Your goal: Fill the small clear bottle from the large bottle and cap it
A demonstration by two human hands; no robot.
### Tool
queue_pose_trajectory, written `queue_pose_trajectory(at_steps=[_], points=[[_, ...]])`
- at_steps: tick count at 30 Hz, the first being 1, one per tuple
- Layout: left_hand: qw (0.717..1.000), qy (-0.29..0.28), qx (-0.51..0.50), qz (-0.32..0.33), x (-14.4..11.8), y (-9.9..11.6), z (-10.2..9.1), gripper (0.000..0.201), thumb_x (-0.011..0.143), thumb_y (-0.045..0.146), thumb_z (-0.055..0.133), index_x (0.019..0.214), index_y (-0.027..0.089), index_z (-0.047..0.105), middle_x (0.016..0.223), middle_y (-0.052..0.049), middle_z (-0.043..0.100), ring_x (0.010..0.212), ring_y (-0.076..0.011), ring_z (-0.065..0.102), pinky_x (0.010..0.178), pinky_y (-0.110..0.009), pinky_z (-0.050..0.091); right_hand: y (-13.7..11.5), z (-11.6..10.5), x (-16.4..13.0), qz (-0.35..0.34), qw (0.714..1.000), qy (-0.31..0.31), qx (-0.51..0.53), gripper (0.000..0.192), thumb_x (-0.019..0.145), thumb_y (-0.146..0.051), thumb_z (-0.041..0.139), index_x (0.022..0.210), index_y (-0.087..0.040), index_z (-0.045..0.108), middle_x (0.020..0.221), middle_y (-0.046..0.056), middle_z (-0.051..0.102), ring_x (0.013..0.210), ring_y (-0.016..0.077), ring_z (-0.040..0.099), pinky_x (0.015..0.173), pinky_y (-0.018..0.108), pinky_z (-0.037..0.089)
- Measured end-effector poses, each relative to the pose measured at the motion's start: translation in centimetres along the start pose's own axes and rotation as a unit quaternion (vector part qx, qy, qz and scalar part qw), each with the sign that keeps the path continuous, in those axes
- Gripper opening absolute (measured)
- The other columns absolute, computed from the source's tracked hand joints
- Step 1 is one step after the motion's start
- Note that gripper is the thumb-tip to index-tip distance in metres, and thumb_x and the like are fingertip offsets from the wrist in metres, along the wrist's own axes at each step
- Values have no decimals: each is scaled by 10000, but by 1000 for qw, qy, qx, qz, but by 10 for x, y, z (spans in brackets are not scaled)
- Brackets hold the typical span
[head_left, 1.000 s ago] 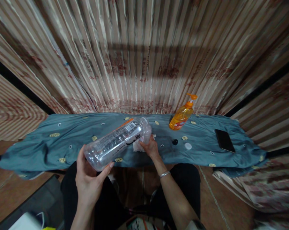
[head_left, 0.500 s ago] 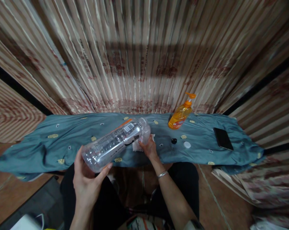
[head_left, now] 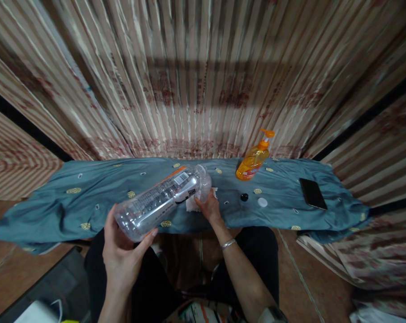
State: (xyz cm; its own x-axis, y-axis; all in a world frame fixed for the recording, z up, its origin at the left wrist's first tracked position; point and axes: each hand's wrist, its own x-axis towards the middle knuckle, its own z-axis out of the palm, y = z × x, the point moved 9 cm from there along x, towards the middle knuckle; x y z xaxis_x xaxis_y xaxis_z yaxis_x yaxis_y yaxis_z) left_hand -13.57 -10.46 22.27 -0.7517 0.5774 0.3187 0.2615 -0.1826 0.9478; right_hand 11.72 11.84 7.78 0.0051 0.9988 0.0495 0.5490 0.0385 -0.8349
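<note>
A large clear plastic bottle (head_left: 145, 214) with an orange-edged printed label lies tilted across both my hands, above the front of the cloth. My left hand (head_left: 120, 258) grips its lower left end, thumb along the near side. Around the clear narrower end at the upper right, my right hand (head_left: 210, 208) is closed, some of its fingers hidden behind the plastic. Beneath that end a piece of white tissue (head_left: 192, 205) rests on the cloth. A black cap (head_left: 244, 197) and a white round lid (head_left: 262, 202) lie to the right of my right hand.
An orange pump bottle (head_left: 252, 162) stands toward the back of the blue-green cloth (head_left: 102, 190). A dark phone-like slab (head_left: 313, 194) lies at the right. Striped curtains (head_left: 203, 80) hang close behind and on both sides. Below left is a dark surface (head_left: 51, 282).
The hands and the plastic bottle hold nearly the same pose. The whole view has shifted very slightly.
</note>
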Motion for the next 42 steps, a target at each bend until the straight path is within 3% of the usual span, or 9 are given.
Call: queue_pose_trajectory(at_steps=[10, 14, 19, 24, 34, 42], points=[[1000, 0, -9, -11, 1, 1, 1, 1093, 542, 488, 1141, 1515, 268, 692, 1478, -127, 759, 1512, -403, 685, 1401, -625, 444, -2, 0, -1, 28, 1000, -14, -3, 561, 918, -307, 838, 1422, -125, 672, 1311, 252, 876, 1262, 446, 876, 1131, 596, 712], [1000, 1, -10, -19, 1, 0, 1, 1158, 501, 485, 1152, 1531, 246, 680, 1493, -146, 751, 1512, -411, 680, 1427, -650, 387, 0, 0, 0, 7, 1000, -4, 2, 558, 905, -311, 840, 1412, -148, 674, 1294, 247, 881, 1250, 457, 878, 1120, 616, 718], [1000, 4, -3, -13, 0, 0, 1, 1138, 521, 512, 1143, 1534, 262, 689, 1498, -148, 760, 1400, -384, 745, 1338, -612, 524, 4, 2, 1, -8, 1000, 5, -1, 517, 906, -318, 834, 1380, -179, 680, 1238, 210, 891, 1185, 428, 894, 1093, 593, 732], [1000, -2, -5, 1, -1, 0, 3, 1117, 543, 552, 1134, 1533, 274, 698, 1498, -139, 762, 1411, -370, 748, 1290, -555, 578, 5, 3, 1, -10, 1000, 8, -8, 518, 902, -305, 841, 1388, -206, 692, 1224, 179, 888, 1187, 413, 892, 1074, 574, 744], [1000, -2, -10, -10, 0, -2, 3, 1158, 513, 470, 1143, 1551, 250, 679, 1496, -144, 761, 1418, -372, 739, 1329, -580, 537, 9, 6, 2, -13, 1000, -5, -14, 570, 923, -330, 828, 1441, -143, 681, 1272, 224, 877, 1219, 434, 883, 1093, 582, 723], [1000, 1, 1, 12, -1, 2, 2, 1110, 540, 502, 1137, 1532, 263, 699, 1475, -128, 773, 1390, -360, 762, 1301, -547, 571, 13, 6, 2, -15, 1000, 7, -3, 571, 908, -347, 817, 1432, -163, 679, 1259, 202, 883, 1223, 451, 880, 1090, 624, 721]])
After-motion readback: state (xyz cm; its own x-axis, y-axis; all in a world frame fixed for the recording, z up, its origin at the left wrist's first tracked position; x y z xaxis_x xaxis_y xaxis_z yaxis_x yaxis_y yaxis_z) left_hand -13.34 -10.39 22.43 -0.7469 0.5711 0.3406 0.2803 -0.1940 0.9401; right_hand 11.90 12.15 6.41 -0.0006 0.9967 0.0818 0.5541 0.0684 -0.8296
